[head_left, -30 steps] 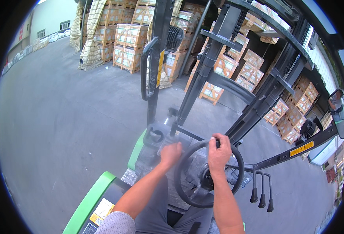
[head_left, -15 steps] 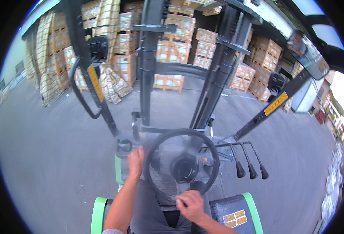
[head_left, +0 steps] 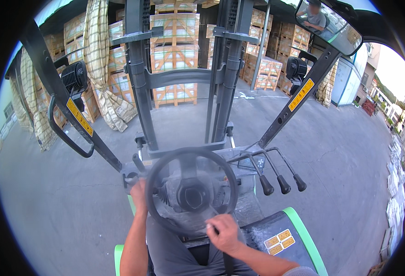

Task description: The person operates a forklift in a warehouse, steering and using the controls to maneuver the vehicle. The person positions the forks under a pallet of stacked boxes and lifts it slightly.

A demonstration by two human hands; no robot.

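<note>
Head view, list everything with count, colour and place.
Steering wheel: 1, black, centre
Levers: 3, black, right of wheel
Mast uprights: 2, grey, ahead
Side posts: 2, grey, either side
Finned lamps: 2, black, by posts
Mirror: 1, black-framed, upper right
Crates: many, brown, beyond mast
Curtains: several, checked beige, by crates
Booth: 1, pale blue, right background
Fenders: 2, green, lower left and right
Legs: 2, grey trousers, below wheel
Left hand: 1, bare, left of wheel
Right hand: 1, bare, curled on wheel's lower-right rim

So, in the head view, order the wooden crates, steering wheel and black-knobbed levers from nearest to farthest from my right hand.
1. Steering wheel: lower rim at your right hand.
2. Black-knobbed levers: right of the wheel.
3. Wooden crates: ahead, beyond the mast.
</note>
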